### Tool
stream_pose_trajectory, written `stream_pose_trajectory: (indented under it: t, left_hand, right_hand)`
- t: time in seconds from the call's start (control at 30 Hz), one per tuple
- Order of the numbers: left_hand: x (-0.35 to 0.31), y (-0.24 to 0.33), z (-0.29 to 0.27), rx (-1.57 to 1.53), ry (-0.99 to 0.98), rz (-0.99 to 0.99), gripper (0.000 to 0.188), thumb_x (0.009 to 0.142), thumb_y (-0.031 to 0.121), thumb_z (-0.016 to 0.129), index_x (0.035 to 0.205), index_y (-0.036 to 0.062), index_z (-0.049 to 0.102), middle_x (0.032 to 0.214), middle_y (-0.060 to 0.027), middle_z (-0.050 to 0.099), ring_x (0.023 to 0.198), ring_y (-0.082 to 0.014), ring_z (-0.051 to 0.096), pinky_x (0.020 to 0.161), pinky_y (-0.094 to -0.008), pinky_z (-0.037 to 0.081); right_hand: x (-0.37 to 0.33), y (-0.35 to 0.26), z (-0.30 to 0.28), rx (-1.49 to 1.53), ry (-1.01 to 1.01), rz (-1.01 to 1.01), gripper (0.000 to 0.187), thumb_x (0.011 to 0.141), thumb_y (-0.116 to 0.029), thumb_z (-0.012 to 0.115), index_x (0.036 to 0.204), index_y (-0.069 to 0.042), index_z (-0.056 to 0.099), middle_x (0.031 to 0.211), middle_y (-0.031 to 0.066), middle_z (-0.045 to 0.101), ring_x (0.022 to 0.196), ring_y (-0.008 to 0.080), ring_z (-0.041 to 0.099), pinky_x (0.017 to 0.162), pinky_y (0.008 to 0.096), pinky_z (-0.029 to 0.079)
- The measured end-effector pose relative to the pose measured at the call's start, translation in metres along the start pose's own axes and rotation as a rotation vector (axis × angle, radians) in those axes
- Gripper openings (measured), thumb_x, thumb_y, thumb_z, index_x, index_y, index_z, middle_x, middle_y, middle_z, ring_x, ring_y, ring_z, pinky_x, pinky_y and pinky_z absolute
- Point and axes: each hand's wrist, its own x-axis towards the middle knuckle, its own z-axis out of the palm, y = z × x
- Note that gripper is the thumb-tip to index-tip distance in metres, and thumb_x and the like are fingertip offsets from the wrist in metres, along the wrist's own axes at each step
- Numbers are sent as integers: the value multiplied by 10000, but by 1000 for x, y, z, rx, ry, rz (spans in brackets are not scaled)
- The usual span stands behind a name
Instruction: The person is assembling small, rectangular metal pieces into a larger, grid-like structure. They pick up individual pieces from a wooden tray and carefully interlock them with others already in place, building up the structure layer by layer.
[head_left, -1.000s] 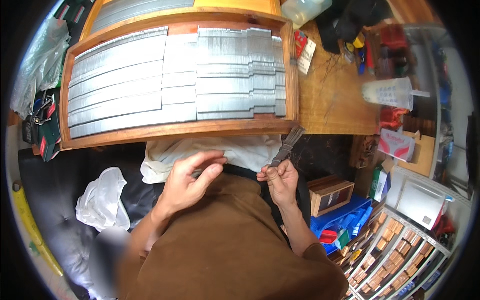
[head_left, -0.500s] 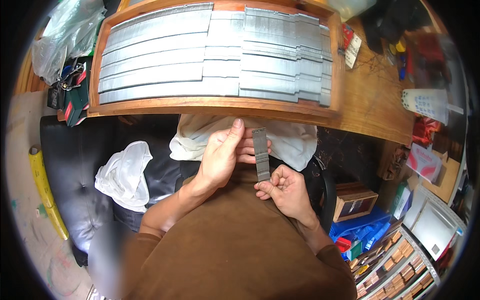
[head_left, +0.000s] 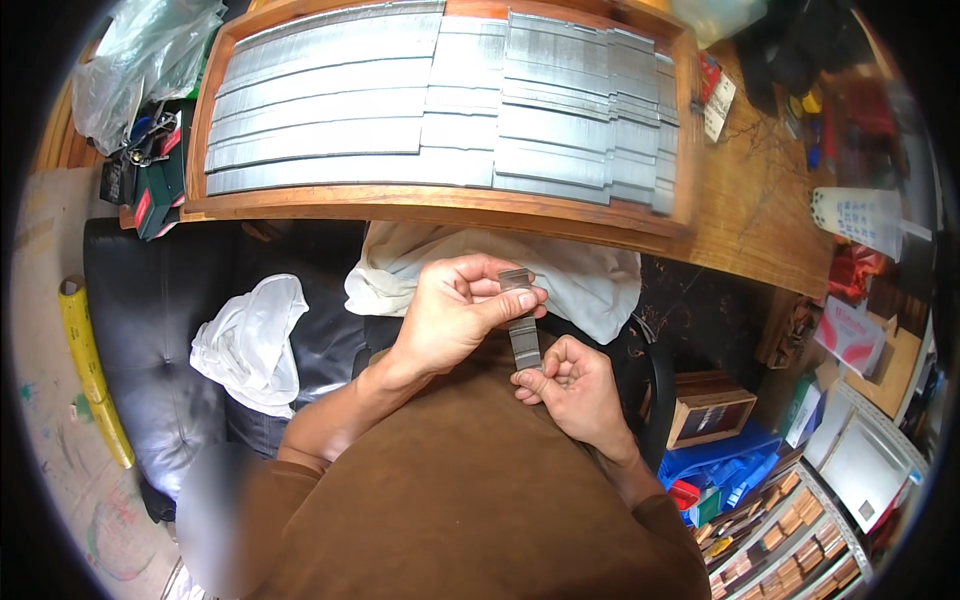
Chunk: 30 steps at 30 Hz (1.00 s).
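Above my lap, both hands hold a narrow grey strip with several cross lines, perhaps a small stack of thin pieces. My left hand pinches it near its upper end, thumb across the front and fingers behind. At the lower end, my right hand grips it between thumb and curled fingers. Just beyond my hands, a shallow wooden tray holds overlapping rows of flat grey strips. A whitish cloth hangs below the tray, partly behind my left hand.
A black padded seat with a crumpled white cloth is on the left. The wooden table extends right, bearing a plastic cup. Lower right are a wooden box and a rack of small wooden pieces.
My left thumb has come down from its raised position onto the strip, so the left hand now pinches it. My right hand keeps its hold. The view has shifted slightly.
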Motion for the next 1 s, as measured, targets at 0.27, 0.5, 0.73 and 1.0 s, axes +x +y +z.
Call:
stream_pose_trajectory:
  t: [0.27, 0.5, 0.73, 1.0]
  left_hand:
    - [7, 7, -4, -27, 1, -126, 240, 989, 217, 655, 1060, -12, 665, 995, -168, 746, 892, -236, 749, 656, -254, 553]
    - [3, 9, -3, -20, -61, -35, 190, 933, 64, 665, 1094, -36, 659, 1029, -181, 740, 931, -245, 743, 714, -271, 565]
    - [4, 11, -5, -21, -31, -88, 218, 958, 91, 576, 1112, -44, 650, 1053, -217, 727, 953, -277, 736, 787, -327, 591]
    - [4, 14, -6, -131, -31, -150, 281, 930, 20, 551, 1189, -60, 624, 1080, -220, 721, 971, -279, 732, 825, -342, 590]
  right_hand:
    - [-1, 1, 3, -18, 56, -34, 266, 916, 23, 701, 817, -50, 465, 814, 85, 684, 747, 133, 715, 658, 251, 608]
    - [-2, -1, 4, -22, 71, -35, 273, 908, 14, 716, 812, -50, 469, 782, 32, 634, 725, 100, 690, 650, 250, 602]
    - [0, 2, 5, -46, 75, -52, 270, 911, 8, 716, 822, -55, 469, 782, 29, 631, 719, 100, 686, 639, 251, 599]
    - [1, 2, 7, 25, 70, -16, 278, 911, 17, 711, 821, -59, 459, 772, 30, 626, 717, 115, 696, 637, 257, 605]
